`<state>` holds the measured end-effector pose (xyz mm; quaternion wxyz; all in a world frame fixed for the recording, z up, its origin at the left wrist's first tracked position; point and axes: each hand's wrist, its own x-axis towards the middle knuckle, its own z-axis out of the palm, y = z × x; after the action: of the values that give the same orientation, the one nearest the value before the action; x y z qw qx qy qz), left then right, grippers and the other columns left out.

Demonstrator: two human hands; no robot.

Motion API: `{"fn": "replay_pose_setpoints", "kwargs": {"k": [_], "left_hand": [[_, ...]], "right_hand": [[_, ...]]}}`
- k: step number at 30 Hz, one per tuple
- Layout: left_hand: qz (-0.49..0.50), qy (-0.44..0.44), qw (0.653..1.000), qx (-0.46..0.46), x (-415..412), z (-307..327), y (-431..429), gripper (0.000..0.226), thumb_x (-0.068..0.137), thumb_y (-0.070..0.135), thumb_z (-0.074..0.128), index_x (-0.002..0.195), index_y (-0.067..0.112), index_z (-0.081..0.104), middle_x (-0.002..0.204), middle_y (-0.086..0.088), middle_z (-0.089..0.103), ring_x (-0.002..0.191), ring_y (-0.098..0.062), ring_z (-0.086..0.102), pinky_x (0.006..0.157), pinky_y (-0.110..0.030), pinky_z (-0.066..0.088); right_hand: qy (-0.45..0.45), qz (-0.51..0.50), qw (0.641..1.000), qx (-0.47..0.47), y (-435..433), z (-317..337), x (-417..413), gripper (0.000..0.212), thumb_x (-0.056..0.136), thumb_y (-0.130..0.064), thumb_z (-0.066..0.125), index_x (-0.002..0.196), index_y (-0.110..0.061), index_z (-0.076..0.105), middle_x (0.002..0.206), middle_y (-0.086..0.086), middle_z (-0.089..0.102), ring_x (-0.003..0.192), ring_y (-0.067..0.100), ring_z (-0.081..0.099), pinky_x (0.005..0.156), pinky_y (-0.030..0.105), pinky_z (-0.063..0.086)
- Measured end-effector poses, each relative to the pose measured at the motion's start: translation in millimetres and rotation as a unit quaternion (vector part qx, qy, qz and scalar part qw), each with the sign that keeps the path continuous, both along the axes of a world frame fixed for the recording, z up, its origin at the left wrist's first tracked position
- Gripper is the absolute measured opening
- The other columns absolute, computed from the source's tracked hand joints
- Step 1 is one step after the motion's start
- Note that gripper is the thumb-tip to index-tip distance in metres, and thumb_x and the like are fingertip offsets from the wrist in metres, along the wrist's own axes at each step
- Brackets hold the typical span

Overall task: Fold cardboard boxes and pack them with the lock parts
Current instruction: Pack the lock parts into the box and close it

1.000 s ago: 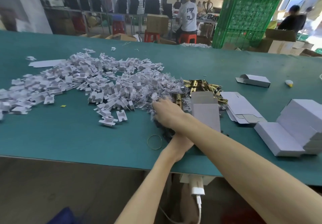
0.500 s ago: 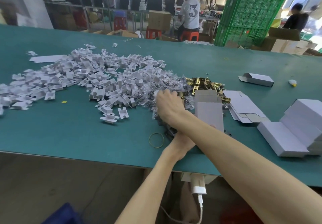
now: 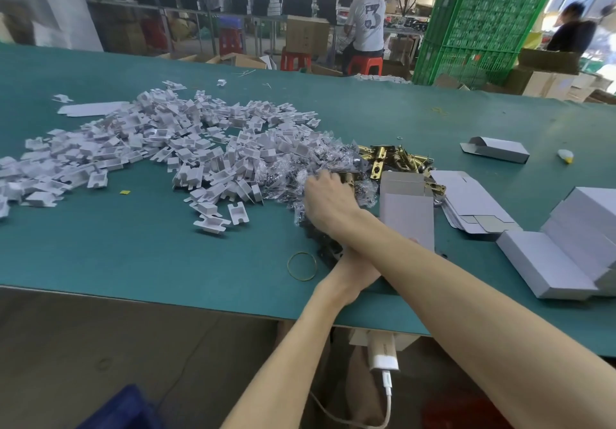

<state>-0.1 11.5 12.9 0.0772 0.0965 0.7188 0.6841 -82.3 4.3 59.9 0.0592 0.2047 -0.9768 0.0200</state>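
Right hand (image 3: pixel 328 203): laid knuckles-up on the heap of small clear plastic bags (image 3: pixel 316 162), forearm crossed over the left wrist; fingertips are buried in the bags, so what is grasped cannot be told.
Left hand (image 3: pixel 350 278): largely hidden beneath the right forearm; one fingertip seems to meet the near edge of the box; its grip cannot be told.
Open grey cardboard box (image 3: pixel 406 212): set upright-mouthed at 3 o'clock, just beside the right hand.
Brass lock latches (image 3: pixel 396 158): heaped at 1 o'clock, touching the box's far flap.
White folded card inserts (image 3: pixel 150 148): spread from 9 to 11 o'clock on the green table (image 3: pixel 133 255).
Flat white box blanks (image 3: pixel 466 202): stacked at 3 o'clock, beyond the box.
Closed white boxes (image 3: pixel 566 252): piled at 4 o'clock.
Yellow rubber band (image 3: pixel 301 266): lying at 6 o'clock, near the left wrist.
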Motion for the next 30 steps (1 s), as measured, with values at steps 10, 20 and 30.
{"fn": "replay_pose_setpoints", "kwargs": {"k": [10,20,30], "left_hand": [[-0.007,-0.019,0.997,-0.069,-4.8,-3.6,0.7,0.014,0.109,0.013,0.051,0.122,0.009,0.055,0.123,-0.014,0.061,0.114,-0.03,0.054,0.109,-0.044,0.043],[0.007,-0.039,0.998,-0.04,-3.7,-5.6,-0.1,0.04,0.102,0.003,0.057,0.14,-0.001,0.047,0.14,-0.02,0.055,0.103,-0.013,0.055,0.092,-0.022,0.042],[0.027,-0.044,0.996,-0.071,-14.0,-27.3,-5.6,0.04,0.108,-0.002,0.044,0.147,-0.007,0.042,0.151,-0.025,0.048,0.109,-0.018,0.059,0.08,-0.007,0.046]], "right_hand": [[-0.095,0.074,0.992,0.023,10.4,9.7,3.7,0.044,0.088,-0.032,0.078,0.11,-0.003,0.053,0.116,0.015,0.055,0.114,0.033,0.051,0.087,0.046,0.051],[-0.106,-0.02,0.994,0.031,30.7,10.6,14.1,0.07,0.076,-0.057,0.08,0.111,-0.002,0.054,0.101,0.009,0.055,0.103,0.032,0.056,0.078,0.042,0.046],[-0.18,0.006,0.982,0.058,34.7,12.7,21.2,0.054,0.076,-0.038,0.088,0.075,-0.011,0.041,0.08,0.006,0.053,0.064,0.018,0.047,0.056,0.035,0.04]]}}
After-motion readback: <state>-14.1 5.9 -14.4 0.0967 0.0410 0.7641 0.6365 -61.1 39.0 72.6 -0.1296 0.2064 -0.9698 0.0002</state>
